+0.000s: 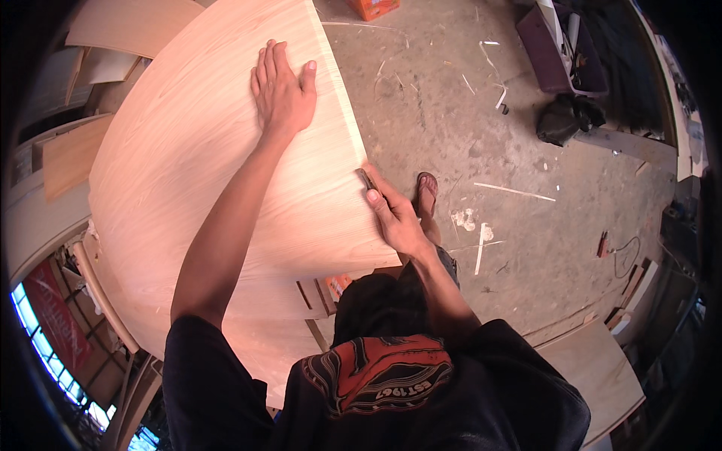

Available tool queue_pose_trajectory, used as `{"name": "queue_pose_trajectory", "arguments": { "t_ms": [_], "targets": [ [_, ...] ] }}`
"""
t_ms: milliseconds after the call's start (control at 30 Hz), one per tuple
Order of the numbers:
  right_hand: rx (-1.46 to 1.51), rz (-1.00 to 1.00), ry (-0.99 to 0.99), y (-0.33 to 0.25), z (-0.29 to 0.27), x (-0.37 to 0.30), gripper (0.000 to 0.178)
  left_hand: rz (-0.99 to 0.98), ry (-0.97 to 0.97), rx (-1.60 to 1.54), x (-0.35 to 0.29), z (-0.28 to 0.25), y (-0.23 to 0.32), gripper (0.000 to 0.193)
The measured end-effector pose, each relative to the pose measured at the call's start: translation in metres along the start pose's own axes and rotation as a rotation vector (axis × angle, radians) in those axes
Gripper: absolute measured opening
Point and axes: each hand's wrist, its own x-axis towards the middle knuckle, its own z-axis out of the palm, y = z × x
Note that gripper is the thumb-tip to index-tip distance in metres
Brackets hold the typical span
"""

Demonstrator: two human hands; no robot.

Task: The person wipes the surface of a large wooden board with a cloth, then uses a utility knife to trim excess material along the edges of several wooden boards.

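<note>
A large pale wood-grain panel [203,150] lies in front of me, its straight right edge running away from my body. My left hand [286,94] rests flat on its far part, fingers together and thumb spread. At the right edge, my right hand [400,224] is closed around a small, dark, narrow tool [366,180]. The thumb presses on the tool, whose tip meets the panel's edge. Most of the tool is hidden in my grip, so its exact kind cannot be made out.
Concrete floor [429,98] with scattered pale strips [515,192] lies to the right. A purple bin [553,56] and a black bag [564,120] stand at the far right. Another board [594,376] is at the lower right. Wood pieces [75,154] lie at the left.
</note>
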Motion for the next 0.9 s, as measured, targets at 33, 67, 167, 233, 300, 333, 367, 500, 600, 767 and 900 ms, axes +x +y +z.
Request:
{"name": "queue_pose_trajectory", "arguments": {
  "t_ms": [33,67,167,233,300,333,367,500,600,767,900],
  "targets": [
    [-0.008,-0.011,-0.026,-0.002,-0.003,-0.003,0.049,0.000,-0.002,0.002,-0.002,-0.001,-0.001,0.058],
    [-0.020,-0.028,-0.049,-0.004,-0.005,-0.003,0.049,-0.005,-0.002,0.018,-0.004,-0.001,0.000,0.058],
    [-0.006,-0.013,0.008,-0.006,0.003,0.000,0.047,-0.011,-0.005,0.023,0.001,-0.001,0.000,0.059],
    [-0.035,-0.047,0.017,-0.003,0.003,-0.003,0.046,-0.015,-0.011,0.013,0.000,-0.002,0.003,0.059],
    [-0.052,-0.082,0.023,-0.003,0.006,-0.001,0.045,-0.018,-0.015,0.035,-0.004,-0.001,0.002,0.060],
    [-0.037,-0.051,0.019,-0.003,0.005,0.002,0.045,-0.019,-0.016,0.041,-0.004,0.000,0.002,0.060],
    [-0.022,-0.020,0.017,-0.006,0.006,0.007,0.045,-0.022,-0.013,0.028,-0.004,0.000,0.002,0.060],
    [-0.017,0.012,0.077,-0.017,0.008,0.039,0.045,-0.012,-0.005,0.010,-0.003,0.000,0.004,0.058],
    [-0.028,0.017,0.101,-0.027,0.012,0.062,0.045,-0.033,-0.029,-0.004,-0.004,-0.002,0.001,0.055],
    [-0.061,0.030,0.142,-0.031,0.015,0.116,0.047,-0.030,-0.017,-0.018,-0.004,-0.004,0.005,0.052],
    [-0.076,-0.093,0.243,-0.039,0.019,0.162,0.045,-0.027,-0.047,-0.014,-0.005,-0.005,0.007,0.054]
  ]
}}
